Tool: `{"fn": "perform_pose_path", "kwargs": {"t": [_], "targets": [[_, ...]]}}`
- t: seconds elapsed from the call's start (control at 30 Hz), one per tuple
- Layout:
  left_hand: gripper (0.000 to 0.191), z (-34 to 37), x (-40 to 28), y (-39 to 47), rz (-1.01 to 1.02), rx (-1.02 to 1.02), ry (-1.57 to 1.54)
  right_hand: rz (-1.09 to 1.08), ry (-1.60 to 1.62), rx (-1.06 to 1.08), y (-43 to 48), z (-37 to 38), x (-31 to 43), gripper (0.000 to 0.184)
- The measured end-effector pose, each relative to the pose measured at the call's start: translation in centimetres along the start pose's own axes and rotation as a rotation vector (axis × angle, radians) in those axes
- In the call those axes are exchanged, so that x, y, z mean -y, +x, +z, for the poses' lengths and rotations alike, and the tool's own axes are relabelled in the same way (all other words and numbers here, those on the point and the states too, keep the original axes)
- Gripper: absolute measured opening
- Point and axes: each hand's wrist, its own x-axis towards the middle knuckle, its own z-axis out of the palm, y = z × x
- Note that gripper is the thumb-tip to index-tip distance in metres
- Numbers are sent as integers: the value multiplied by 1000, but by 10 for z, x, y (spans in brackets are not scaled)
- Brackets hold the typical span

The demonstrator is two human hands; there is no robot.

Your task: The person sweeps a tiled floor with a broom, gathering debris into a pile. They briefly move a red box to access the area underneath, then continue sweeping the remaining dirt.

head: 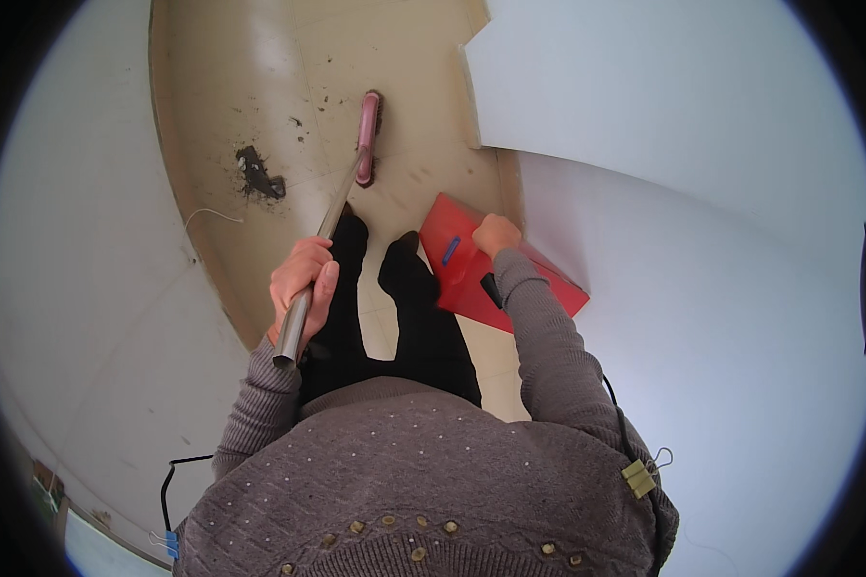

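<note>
My left hand (304, 283) is wrapped around the metal handle (338, 198) of a broom, close to its upper end. The pink broom head (366, 133), with dark bristles, rests on the floor ahead of my feet. On the right, my right hand (496, 234) is closed in a fist over a red dustpan (469, 278), which stands beside my right leg. The grip inside that fist is hidden; a black part of the dustpan shows beside my forearm. To the left of the broom lies a pile of dark debris (260, 173) with small crumbs scattered beyond it.
A white wall (94, 216) with a tan baseboard (209, 281) curves along the left. Another white wall (664, 94) juts out in a corner on the right, near the dustpan. A thin white cord (216, 212) sticks out by the left baseboard. The floor (418, 86) is beige tile.
</note>
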Motion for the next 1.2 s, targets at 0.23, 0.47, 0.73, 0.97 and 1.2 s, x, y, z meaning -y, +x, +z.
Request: {"fn": "perform_pose_path", "kwargs": {"t": [0.23, 0.47, 0.73, 0.97, 1.2], "targets": [[27, -14, 17, 24, 51, -15, 20, 71, 146, -110, 71, -31, -7, 32], [27, -15, 25, 12, 6, -55, 40, 78, 176, -88, 128, -43, -40, 38], [30, -11, 39, -4, -135, -139, 55, 105, 242, -178, 135, -22, -51, 41], [28, 7, 52, -3, -220, -254, 43, -423, 116, -911, 48, -58, -113, 36], [31, 19, 55, 35, -106, -277, -5, -377, 50, -614, -1, -64, -82, 52]]}}
